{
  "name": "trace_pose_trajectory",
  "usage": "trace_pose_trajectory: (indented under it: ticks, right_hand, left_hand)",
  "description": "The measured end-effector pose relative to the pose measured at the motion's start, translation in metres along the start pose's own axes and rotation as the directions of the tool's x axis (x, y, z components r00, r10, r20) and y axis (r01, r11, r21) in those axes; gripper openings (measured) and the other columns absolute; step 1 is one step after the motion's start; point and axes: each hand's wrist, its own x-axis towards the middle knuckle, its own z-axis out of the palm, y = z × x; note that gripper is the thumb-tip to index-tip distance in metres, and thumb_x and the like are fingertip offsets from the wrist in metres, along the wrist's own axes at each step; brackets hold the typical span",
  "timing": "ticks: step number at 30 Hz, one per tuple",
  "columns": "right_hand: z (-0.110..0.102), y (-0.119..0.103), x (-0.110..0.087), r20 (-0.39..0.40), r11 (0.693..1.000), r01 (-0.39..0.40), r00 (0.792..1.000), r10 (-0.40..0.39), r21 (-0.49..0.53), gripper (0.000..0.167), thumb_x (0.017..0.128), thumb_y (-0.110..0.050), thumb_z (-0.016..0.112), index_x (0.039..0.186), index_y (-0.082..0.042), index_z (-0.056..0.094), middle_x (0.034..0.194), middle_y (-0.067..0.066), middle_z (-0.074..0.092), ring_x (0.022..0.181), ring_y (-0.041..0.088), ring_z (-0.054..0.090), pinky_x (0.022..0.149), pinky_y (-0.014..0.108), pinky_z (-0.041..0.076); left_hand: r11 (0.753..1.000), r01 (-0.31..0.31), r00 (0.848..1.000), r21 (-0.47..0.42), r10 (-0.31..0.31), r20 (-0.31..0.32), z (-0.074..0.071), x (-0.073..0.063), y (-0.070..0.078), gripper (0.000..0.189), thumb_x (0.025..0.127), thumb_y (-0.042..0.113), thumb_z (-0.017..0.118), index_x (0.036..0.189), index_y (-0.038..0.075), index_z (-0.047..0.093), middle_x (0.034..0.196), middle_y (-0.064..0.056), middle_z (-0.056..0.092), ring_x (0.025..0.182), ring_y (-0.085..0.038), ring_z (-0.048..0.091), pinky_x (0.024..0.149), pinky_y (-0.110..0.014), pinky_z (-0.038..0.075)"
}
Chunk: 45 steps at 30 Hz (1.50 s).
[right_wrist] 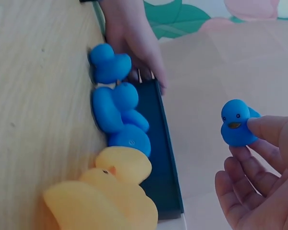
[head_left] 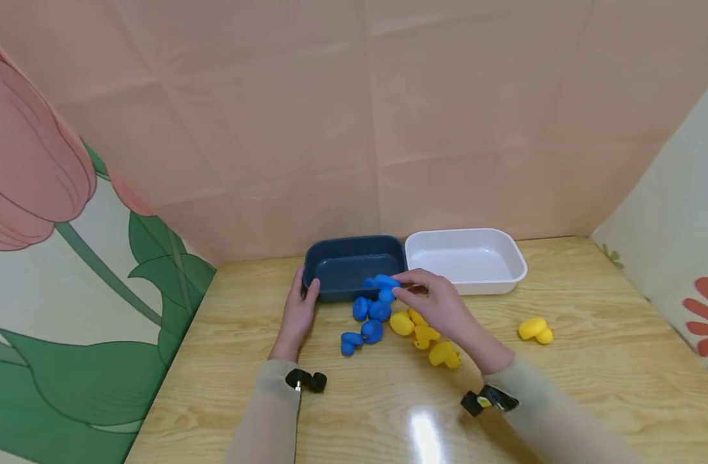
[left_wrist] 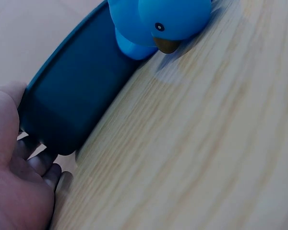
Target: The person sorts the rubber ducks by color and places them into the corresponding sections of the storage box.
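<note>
My left hand (head_left: 297,317) grips the left end of a dark blue tray (head_left: 344,267), its thumb at the rim. Between the thumb and fingers of my right hand (head_left: 440,308) is a small blue rubber duck (right_wrist: 236,133), held up near the tray's front right corner. In the right wrist view its eyes and beak face the camera. More blue rubber ducks (head_left: 372,331) lie on the table in front of the tray; one looms large in the left wrist view, its beak showing. Yellow rubber ducks (head_left: 444,354) sit below my right hand, which partly hides them.
A white tray (head_left: 466,254) stands right beside the dark one, both near the back wall (head_left: 272,161). Apart from the others, one yellow duck (head_left: 533,328) lies on the right of the wooden table (head_left: 354,406). Walls with printed flowers flank both sides.
</note>
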Motion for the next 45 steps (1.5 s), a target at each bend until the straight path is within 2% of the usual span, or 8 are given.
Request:
trace_pose_trajectory:
  ticks: [9, 16, 20, 30, 36, 45]
  right_hand:
    - [-0.006, 0.006, 0.023, -0.059, 1.0, 0.019, 0.998, -0.019, -0.011, 0.027, 0.108, -0.018, 0.076, 0.131, -0.005, 0.08, 0.126, 0.009, 0.078, 0.112, 0.031, 0.072, 0.103, 0.054, 0.06]
    - [-0.01, 0.014, 0.035, -0.084, 0.999, -0.019, 0.996, 0.016, -0.042, 0.031, 0.11, -0.022, 0.073, 0.134, -0.003, 0.078, 0.128, 0.013, 0.078, 0.116, 0.036, 0.071, 0.106, 0.054, 0.058]
    - [-0.011, 0.015, 0.041, -0.095, 0.998, -0.047, 0.995, 0.043, -0.035, 0.033, 0.11, -0.023, 0.074, 0.136, -0.002, 0.077, 0.132, 0.015, 0.076, 0.117, 0.039, 0.071, 0.105, 0.055, 0.058]
    - [-0.009, 0.021, 0.057, -0.105, 0.996, -0.078, 0.992, 0.074, -0.041, 0.035, 0.11, -0.025, 0.074, 0.137, -0.003, 0.076, 0.135, 0.016, 0.074, 0.122, 0.038, 0.068, 0.11, 0.054, 0.055]
    - [-0.007, 0.026, 0.065, -0.106, 0.994, -0.079, 0.992, 0.071, -0.073, 0.035, 0.11, -0.024, 0.073, 0.137, -0.001, 0.076, 0.134, 0.017, 0.074, 0.124, 0.038, 0.066, 0.114, 0.055, 0.051]
    - [-0.001, 0.035, 0.077, -0.103, 0.986, -0.095, 0.991, 0.081, -0.139, 0.035, 0.11, -0.026, 0.072, 0.136, -0.003, 0.077, 0.135, 0.017, 0.073, 0.128, 0.043, 0.063, 0.112, 0.058, 0.05]
  left_hand:
    - [1.0, 0.003, 1.0, 0.015, -0.003, -0.001, 0.0, 0.001, 0.0, 0.074, 0.117, 0.049, 0.053, 0.179, 0.022, 0.021, 0.182, -0.004, 0.024, 0.167, -0.027, 0.023, 0.134, -0.05, 0.023]
    - [1.0, -0.007, 1.0, -0.007, 0.007, 0.009, 0.0, 0.003, 0.003, 0.07, 0.119, 0.036, 0.052, 0.178, 0.014, 0.02, 0.182, -0.007, 0.023, 0.167, -0.028, 0.021, 0.134, -0.05, 0.022]
    - [1.0, -0.009, 1.0, -0.01, 0.009, 0.009, 0.0, 0.003, 0.003, 0.07, 0.12, 0.036, 0.052, 0.178, 0.014, 0.021, 0.182, -0.007, 0.023, 0.167, -0.029, 0.021, 0.134, -0.051, 0.022]
    - [1.0, -0.001, 1.0, 0.003, 0.001, 0.001, 0.0, 0.001, 0.004, 0.074, 0.118, 0.046, 0.053, 0.178, 0.019, 0.021, 0.182, -0.004, 0.023, 0.167, -0.027, 0.022, 0.134, -0.049, 0.023]
    - [1.0, -0.003, 1.0, 0.0, 0.003, 0.003, 0.001, 0.002, 0.004, 0.071, 0.119, 0.038, 0.053, 0.178, 0.015, 0.021, 0.182, -0.008, 0.024, 0.167, -0.029, 0.022, 0.134, -0.051, 0.023]
    - [1.0, -0.01, 1.0, -0.011, 0.01, 0.004, 0.0, 0.0, 0.002, 0.072, 0.118, 0.042, 0.054, 0.178, 0.018, 0.022, 0.181, -0.007, 0.025, 0.166, -0.029, 0.024, 0.133, -0.051, 0.024]
